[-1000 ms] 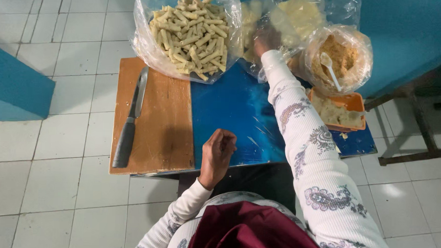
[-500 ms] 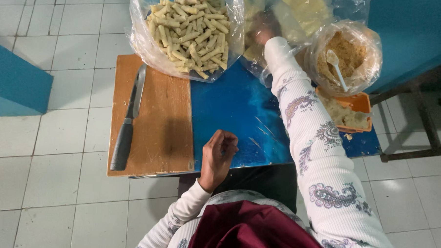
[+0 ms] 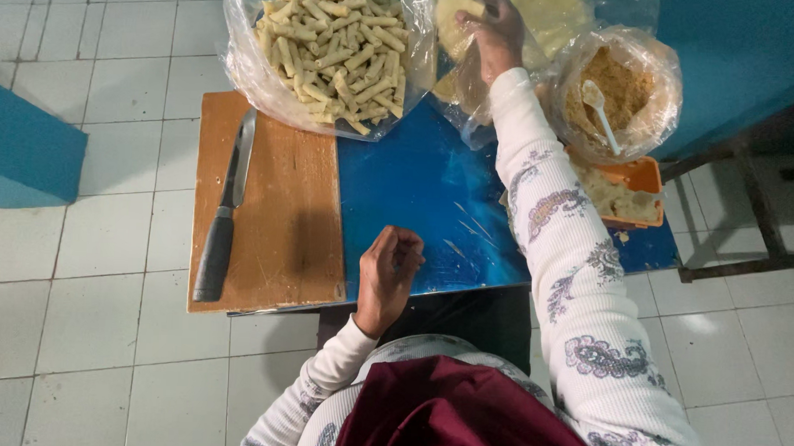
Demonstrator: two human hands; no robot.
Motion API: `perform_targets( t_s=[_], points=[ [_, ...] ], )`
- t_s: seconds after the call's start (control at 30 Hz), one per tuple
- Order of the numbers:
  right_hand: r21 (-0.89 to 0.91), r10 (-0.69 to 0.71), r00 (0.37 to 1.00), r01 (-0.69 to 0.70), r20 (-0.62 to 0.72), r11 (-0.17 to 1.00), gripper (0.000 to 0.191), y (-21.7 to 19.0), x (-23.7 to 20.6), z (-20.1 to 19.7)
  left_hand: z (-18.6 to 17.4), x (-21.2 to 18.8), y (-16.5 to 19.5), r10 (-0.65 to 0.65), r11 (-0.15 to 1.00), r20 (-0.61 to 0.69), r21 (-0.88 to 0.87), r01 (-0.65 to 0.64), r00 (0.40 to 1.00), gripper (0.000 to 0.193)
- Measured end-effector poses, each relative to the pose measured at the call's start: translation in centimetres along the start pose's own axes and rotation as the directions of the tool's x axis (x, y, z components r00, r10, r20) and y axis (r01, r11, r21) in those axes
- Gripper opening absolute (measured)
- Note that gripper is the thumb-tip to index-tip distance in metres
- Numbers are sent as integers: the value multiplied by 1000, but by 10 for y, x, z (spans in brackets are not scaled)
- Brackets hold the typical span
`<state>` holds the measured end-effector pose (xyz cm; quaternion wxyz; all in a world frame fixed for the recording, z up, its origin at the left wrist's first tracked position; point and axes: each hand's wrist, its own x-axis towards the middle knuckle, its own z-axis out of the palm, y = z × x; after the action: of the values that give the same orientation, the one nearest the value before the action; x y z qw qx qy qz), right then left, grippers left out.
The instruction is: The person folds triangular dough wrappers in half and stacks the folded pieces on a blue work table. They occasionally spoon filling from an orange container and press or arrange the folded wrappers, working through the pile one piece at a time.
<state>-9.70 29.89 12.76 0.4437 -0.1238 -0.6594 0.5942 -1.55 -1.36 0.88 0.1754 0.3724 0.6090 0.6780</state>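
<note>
The right hand (image 3: 496, 29) reaches to 1 o'clock into a clear bag of pale wrappers (image 3: 554, 17), fingers pinching 1; unlike 1 second before, it has pushed deeper. The left hand (image 3: 388, 271) rests loosely curled on the blue table (image 3: 424, 198). At 10 o'clock, a knife (image 3: 224, 213) lies on a wooden board (image 3: 283, 219), rolls bag (image 3: 333, 45) above. The floor is white tile.

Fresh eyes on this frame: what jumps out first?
Probably the clear bag of pale rolled sticks, heaped at the far left of the blue table. Next, the right hand stretched out into a second clear bag holding flat yellow sheets, while the left hand rests curled at the near table edge. A dark-handled knife lies untouched on the wooden board at the left.
</note>
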Motion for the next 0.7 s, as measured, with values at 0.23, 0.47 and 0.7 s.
perform_targets(
  t_s=[0.23,0.47,0.7],
  points=[
    [508,231,973,-191,-15,840,37,23,-56,-51,0,4,-3,-49,998,0,-39,49,999,5],
    [432,328,944,-313,42,846,35,-4,-185,-90,11,15,2,-165,859,161,-461,222,973,42],
    [444,457,869,-491,188,750,28,-28,-248,-79,42,25,-7,-260,719,198,-613,326,945,23]
  ],
)
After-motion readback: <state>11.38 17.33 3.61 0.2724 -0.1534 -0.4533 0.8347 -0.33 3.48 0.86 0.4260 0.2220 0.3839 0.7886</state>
